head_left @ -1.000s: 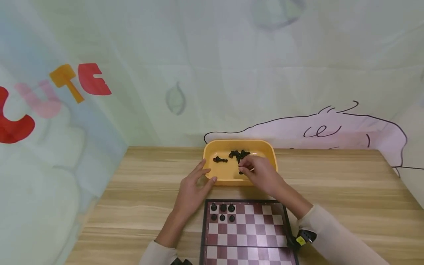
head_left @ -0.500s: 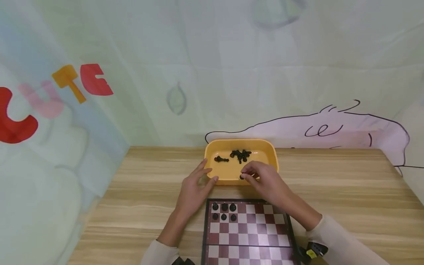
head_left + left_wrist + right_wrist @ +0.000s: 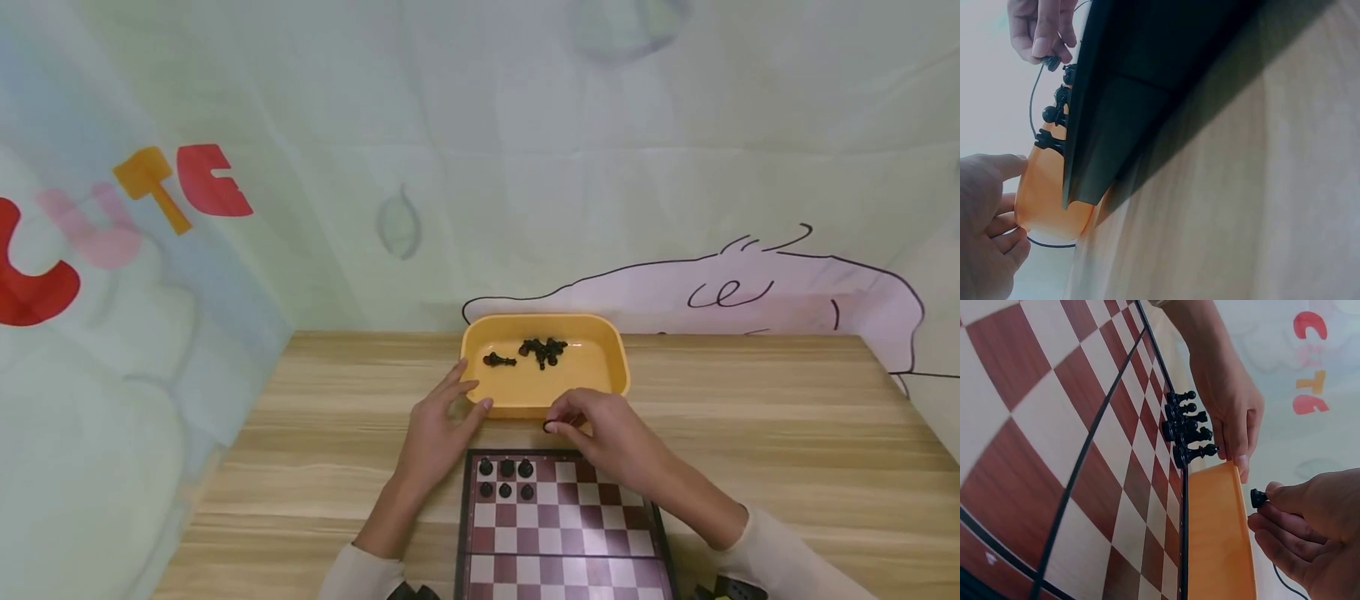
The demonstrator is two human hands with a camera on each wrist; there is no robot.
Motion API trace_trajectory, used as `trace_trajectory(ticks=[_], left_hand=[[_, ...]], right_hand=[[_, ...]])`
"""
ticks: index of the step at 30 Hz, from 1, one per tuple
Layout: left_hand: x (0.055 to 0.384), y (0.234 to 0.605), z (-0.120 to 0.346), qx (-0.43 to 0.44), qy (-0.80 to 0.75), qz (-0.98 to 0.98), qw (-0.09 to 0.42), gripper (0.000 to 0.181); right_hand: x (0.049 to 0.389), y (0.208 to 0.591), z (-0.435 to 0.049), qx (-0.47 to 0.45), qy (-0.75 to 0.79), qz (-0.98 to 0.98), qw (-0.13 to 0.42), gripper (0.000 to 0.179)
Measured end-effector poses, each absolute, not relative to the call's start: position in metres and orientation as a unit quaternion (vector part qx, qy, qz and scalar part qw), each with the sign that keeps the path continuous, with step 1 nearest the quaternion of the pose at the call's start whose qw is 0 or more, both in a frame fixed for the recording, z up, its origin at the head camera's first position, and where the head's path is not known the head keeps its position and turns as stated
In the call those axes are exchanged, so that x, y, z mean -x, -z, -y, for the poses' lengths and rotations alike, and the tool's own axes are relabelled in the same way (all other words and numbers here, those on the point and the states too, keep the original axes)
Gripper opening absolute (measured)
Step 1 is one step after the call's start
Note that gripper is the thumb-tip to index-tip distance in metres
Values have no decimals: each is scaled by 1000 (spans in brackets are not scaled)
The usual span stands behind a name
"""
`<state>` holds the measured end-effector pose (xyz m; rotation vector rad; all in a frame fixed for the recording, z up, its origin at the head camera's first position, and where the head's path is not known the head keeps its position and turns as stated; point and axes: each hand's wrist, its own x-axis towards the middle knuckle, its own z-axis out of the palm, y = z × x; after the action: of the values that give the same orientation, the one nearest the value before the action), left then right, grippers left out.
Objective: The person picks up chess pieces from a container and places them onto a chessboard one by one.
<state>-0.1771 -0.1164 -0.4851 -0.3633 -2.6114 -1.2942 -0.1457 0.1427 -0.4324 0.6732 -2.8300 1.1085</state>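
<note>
My right hand (image 3: 615, 437) pinches a small black chess piece (image 3: 1258, 498) between thumb and fingers, just in front of the tray's near wall. The fingers hide the piece's top, so its kind cannot be told. My left hand (image 3: 435, 437) rests with spread, relaxed fingers on the near left corner of the yellow tray (image 3: 510, 392). Inside the tray lie a lone black piece (image 3: 498, 360) and a small heap of black chess pieces (image 3: 542, 352). Nearer to me, a chessboard (image 3: 558, 533) bears black chess pieces (image 3: 507, 468) standing in two short rows at its far left corner.
The tray and board share a wooden table (image 3: 337, 400), the tray standing behind the board. A printed cloth backdrop (image 3: 487, 167) rises at the table's far edge. Bare wood shows on both sides. My right forearm (image 3: 693, 500) passes over the board's right edge.
My right hand has lifted a black piece out of the tray and moved toward me, past the near wall. The left hand stays at the tray's corner.
</note>
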Motion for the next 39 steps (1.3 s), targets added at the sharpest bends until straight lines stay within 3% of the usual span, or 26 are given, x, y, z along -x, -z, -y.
trace_trajectory(ticks=[13, 21, 39], left_hand=[[176, 485, 119, 113, 438, 887, 91, 46], [176, 486, 119, 116, 446, 882, 97, 46], [176, 485, 115, 122, 446, 880, 106, 45]], right_hand=[[132, 440, -144, -262, -357, 896, -22, 7], [128, 448, -142, -255, -372, 890, -72, 9], [120, 460, -142, -279, -360, 886, -88, 9]])
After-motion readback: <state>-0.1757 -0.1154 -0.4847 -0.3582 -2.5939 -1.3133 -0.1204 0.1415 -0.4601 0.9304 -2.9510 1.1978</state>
